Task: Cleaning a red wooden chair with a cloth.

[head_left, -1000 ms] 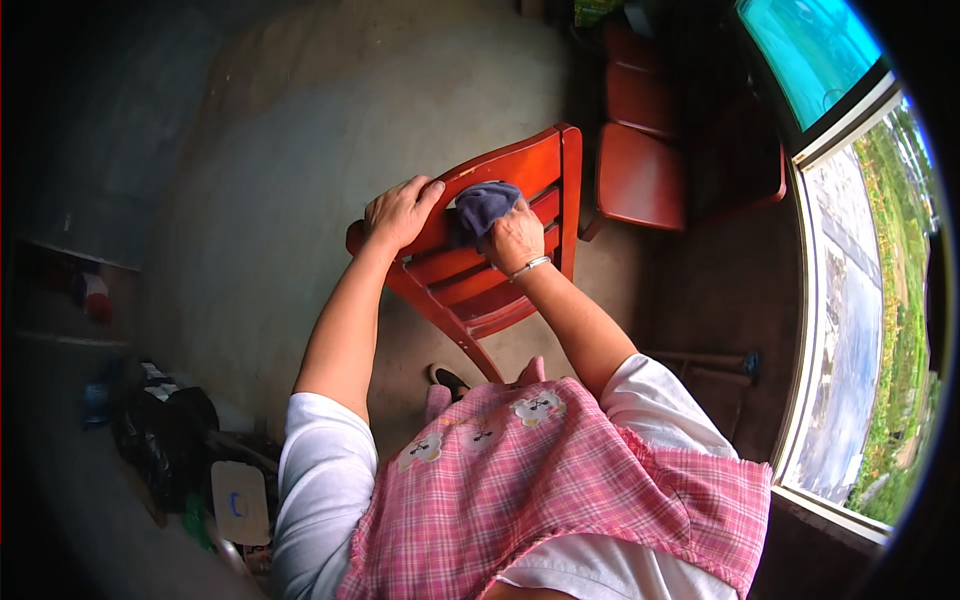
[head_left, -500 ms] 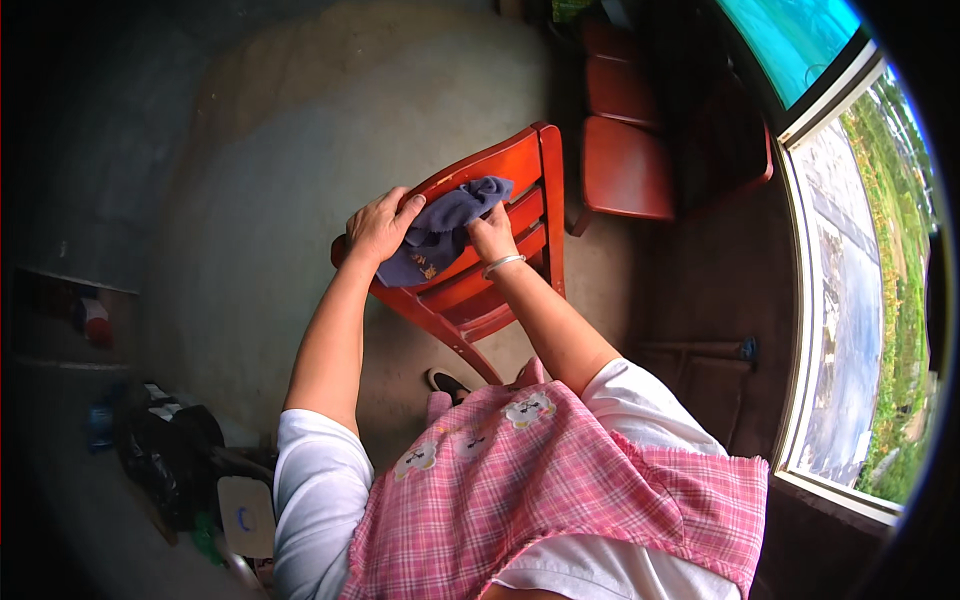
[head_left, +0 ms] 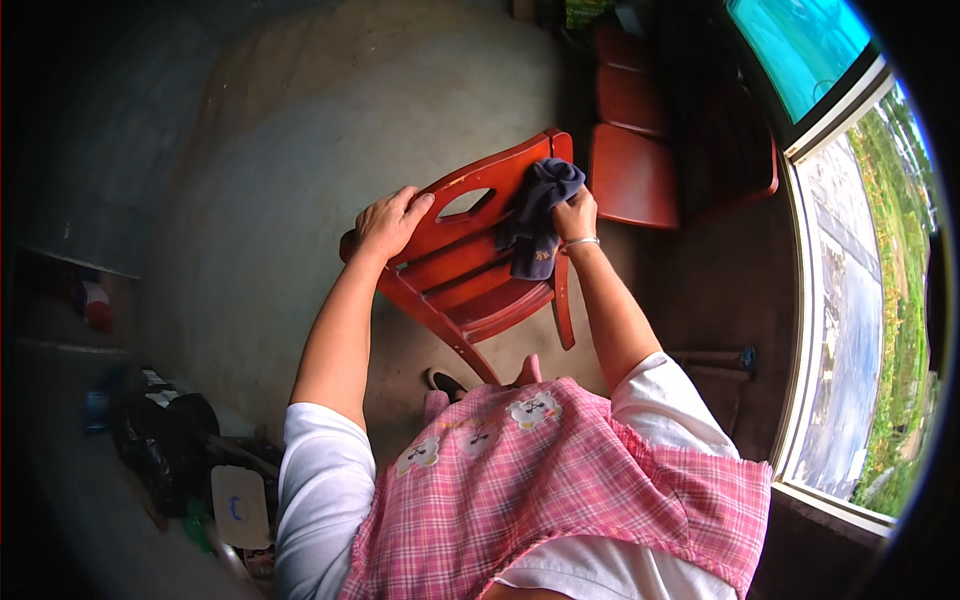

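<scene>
A reddish-brown wooden chair (head_left: 465,268) stands tilted before me, its slatted backrest with an oval cut-out toward me. My left hand (head_left: 393,220) is closed round the top left corner of the backrest, thumb on the near side. At the backrest's right end, my right hand (head_left: 576,218) grips a dark blue cloth (head_left: 540,215) bunched against the wood. The cloth's lower part hangs over the slats and bears a small orange pattern. Parts of the right fingers are hidden behind the bunched cloth.
More red wooden chairs (head_left: 634,172) stand in a row at the far right. A white-framed window (head_left: 795,300) runs along the right side. At the lower left lie a black plastic bag (head_left: 170,440) and a pale lidded box (head_left: 240,508). My shoe (head_left: 444,382) shows below the chair.
My right hand has moved the cloth rightward along the backrest to its right end, uncovering the oval cut-out. My left hand keeps its hold on the corner.
</scene>
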`<state>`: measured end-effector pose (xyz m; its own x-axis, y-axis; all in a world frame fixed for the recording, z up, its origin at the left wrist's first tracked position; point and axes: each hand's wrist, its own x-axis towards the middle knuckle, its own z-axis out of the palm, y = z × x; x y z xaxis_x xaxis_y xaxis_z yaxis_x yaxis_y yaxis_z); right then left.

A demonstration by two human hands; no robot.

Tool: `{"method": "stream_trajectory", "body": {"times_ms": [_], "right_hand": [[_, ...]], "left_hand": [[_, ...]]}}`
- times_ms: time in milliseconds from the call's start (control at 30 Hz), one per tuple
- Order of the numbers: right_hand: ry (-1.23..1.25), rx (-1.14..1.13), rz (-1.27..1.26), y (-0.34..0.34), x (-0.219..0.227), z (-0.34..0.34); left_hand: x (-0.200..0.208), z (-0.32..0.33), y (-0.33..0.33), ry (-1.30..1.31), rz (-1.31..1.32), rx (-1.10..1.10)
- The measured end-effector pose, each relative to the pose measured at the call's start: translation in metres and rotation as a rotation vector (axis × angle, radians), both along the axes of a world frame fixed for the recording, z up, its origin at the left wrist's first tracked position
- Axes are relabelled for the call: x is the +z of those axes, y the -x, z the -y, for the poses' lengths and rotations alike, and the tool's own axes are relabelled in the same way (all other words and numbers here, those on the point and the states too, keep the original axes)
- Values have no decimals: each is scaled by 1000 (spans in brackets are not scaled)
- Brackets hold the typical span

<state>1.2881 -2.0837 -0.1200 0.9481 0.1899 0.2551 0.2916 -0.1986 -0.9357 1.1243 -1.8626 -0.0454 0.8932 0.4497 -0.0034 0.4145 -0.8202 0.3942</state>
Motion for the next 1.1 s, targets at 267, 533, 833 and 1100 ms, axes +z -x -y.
{"method": "stream_trajectory", "body": {"times_ms": [267,533,833,1100], "right_hand": [[143,176,492,4,18,-39],[623,417,453,93,-7,-44],[300,621,-350,74,19,-85],[290,697,-232,83,17,-76]], "left_hand": [[1,-1,-4,58,12,-19],[-1,-8,-4,35,-6,-3],[-4,7,3,-6,-8,-11],[-2,5,3,5,-22,-9]]}}
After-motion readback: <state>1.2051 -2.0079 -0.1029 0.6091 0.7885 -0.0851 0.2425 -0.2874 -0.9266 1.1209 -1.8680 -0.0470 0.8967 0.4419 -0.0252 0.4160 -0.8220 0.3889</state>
